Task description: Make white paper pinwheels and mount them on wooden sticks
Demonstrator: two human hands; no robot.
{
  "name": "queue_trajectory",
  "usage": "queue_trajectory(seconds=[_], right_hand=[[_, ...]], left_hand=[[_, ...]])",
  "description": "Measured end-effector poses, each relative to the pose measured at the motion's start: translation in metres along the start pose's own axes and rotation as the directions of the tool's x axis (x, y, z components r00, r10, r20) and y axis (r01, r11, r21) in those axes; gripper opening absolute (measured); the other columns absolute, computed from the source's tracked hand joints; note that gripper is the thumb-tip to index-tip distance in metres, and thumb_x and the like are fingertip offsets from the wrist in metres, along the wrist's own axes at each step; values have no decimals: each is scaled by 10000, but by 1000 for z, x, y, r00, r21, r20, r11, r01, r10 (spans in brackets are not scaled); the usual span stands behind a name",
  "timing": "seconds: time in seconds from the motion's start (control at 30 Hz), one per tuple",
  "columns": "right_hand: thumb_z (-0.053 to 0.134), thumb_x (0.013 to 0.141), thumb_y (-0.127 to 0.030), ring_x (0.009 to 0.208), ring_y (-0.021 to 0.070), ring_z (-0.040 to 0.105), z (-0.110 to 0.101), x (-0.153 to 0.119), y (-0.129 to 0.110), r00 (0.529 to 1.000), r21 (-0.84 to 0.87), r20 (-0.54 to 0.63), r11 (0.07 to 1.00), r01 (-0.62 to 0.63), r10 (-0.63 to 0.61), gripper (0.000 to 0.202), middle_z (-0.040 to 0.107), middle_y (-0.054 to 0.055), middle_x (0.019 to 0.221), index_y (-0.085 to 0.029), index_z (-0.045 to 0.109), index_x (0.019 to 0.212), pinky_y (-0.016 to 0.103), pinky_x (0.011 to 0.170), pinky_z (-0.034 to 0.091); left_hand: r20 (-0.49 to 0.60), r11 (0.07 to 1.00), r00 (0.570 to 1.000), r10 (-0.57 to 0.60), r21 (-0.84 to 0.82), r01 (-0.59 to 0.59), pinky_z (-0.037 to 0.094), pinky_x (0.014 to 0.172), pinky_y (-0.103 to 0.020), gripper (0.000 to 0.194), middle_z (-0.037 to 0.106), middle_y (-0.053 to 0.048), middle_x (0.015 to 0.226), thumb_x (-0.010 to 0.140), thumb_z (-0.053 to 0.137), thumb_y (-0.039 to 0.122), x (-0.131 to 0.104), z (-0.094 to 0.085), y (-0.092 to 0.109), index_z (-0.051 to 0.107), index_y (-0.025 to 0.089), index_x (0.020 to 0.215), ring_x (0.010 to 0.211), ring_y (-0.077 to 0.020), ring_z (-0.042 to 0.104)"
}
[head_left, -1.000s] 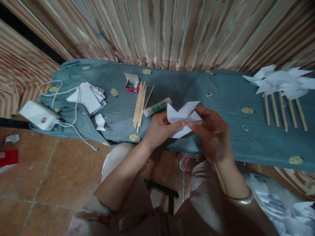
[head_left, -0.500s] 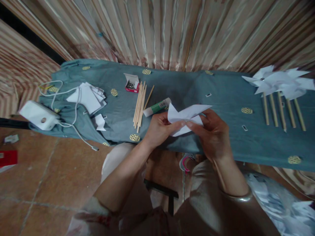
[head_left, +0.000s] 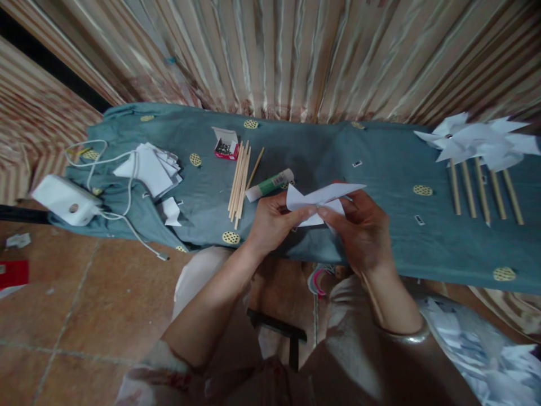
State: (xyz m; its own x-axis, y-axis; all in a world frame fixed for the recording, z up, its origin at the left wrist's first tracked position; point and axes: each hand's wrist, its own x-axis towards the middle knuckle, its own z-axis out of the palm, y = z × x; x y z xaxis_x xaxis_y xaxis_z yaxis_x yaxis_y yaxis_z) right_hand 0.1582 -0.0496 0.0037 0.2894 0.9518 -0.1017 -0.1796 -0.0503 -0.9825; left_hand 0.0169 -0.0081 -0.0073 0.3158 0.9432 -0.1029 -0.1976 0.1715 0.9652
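Note:
A folded white paper (head_left: 323, 196) with pointed flaps is pinched between my two hands over the cloth's front edge. My left hand (head_left: 273, 223) grips its left side, the thumb pressing near the paper's middle. On the right side, my right hand (head_left: 363, 225) holds it, thumb tip close to the other thumb. The fingers behind the paper are partly hidden. A green and white glue stick (head_left: 269, 185) lies just beyond my left hand. Wooden sticks (head_left: 239, 183) lie left of it, below an open red box (head_left: 226, 148) of small metal pieces.
White paper pinwheels (head_left: 486, 144) on sticks lie at the right of the cloth-covered table (head_left: 393, 163). Stacked papers (head_left: 154, 169), a paper scrap (head_left: 171, 211) and a white power bank (head_left: 67, 198) with a cable are at the left. A plastic bag (head_left: 477, 349) sits lower right.
The paper has tilted slightly in my hands, and its lower flap shows less. My right hand has shifted a little to the left.

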Motion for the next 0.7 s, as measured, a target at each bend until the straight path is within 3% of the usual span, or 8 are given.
queue_trajectory(seconds=[0.37,0.7], right_hand=[[806,647,-276,847,215,718,3,0,-2,998,55,-17,997,-58,59,376,767,-11,905,-244,644,985,403,839,578],[799,664,-267,800,215,711,2,1,-4,998,22,22,998,-51,51,253,760,13,852,-208,697,888,375,782,571]], left_hand=[[-27,997,999,-17,-80,15,555,727,-295,346,757,-30,847,601,860,393,0,2,0,764,169,846,743,-149,671],[-53,1000,998,17,-23,-18,530,674,-262,314,745,-13,791,621,844,401,0,2,0,769,172,823,704,-136,649]])
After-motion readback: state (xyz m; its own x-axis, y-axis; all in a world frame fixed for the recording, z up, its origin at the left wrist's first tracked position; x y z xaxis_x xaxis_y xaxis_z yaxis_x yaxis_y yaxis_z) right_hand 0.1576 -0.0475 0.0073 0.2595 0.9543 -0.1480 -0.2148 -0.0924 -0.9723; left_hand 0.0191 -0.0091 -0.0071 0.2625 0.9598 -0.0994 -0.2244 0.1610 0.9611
